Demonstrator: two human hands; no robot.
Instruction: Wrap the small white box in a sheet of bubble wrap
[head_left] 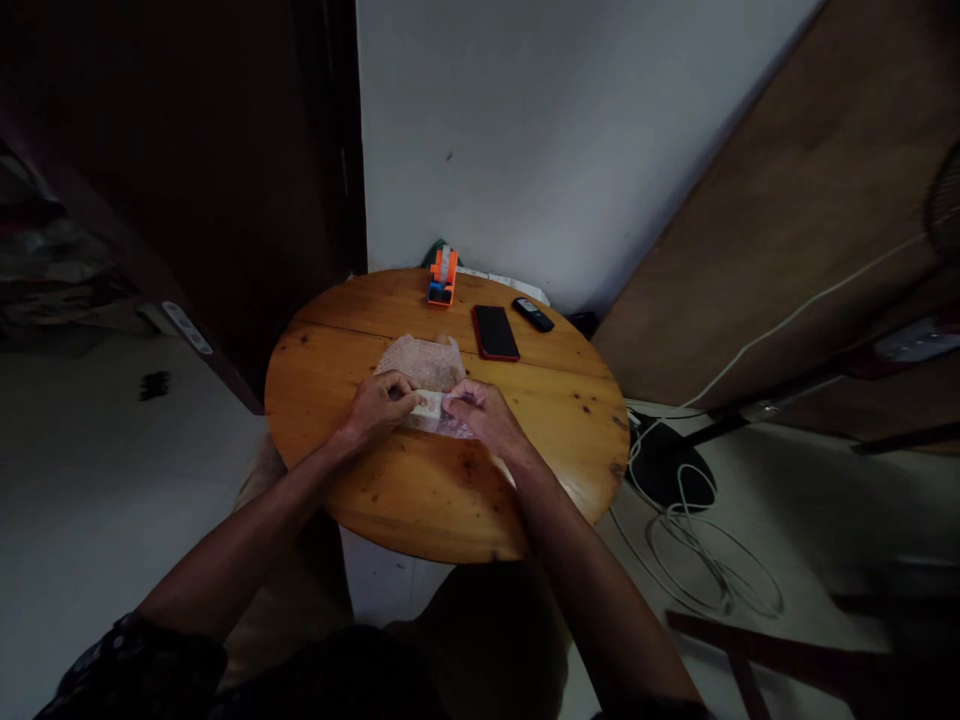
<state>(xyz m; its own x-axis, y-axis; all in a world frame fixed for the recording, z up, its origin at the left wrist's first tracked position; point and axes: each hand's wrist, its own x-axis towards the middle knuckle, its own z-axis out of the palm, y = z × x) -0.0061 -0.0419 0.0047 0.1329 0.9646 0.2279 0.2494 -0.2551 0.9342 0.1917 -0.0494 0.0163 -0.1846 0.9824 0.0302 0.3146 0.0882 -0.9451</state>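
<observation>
A small pale box-like item (429, 404) lies on a sheet of clear bubble wrap (420, 362) near the middle of the round wooden table (420, 500). My left hand (379, 405) pinches the item's left end, thumb and fingers together. At its right end, my right hand (480, 408) has its fingers closed on the wrap and the item's edge. Part of the wrap spreads out flat behind the hands, and a shiny piece shows in front, below the fingers. The markings on the item are too small to read.
Toward the back of the table stands an orange tape dispenser (442, 277). A dark phone with a red edge (495, 333) and a black handset (533, 314) lie to its right. A white wall is behind; a coiled pale cable (697, 545) lies on the floor at right.
</observation>
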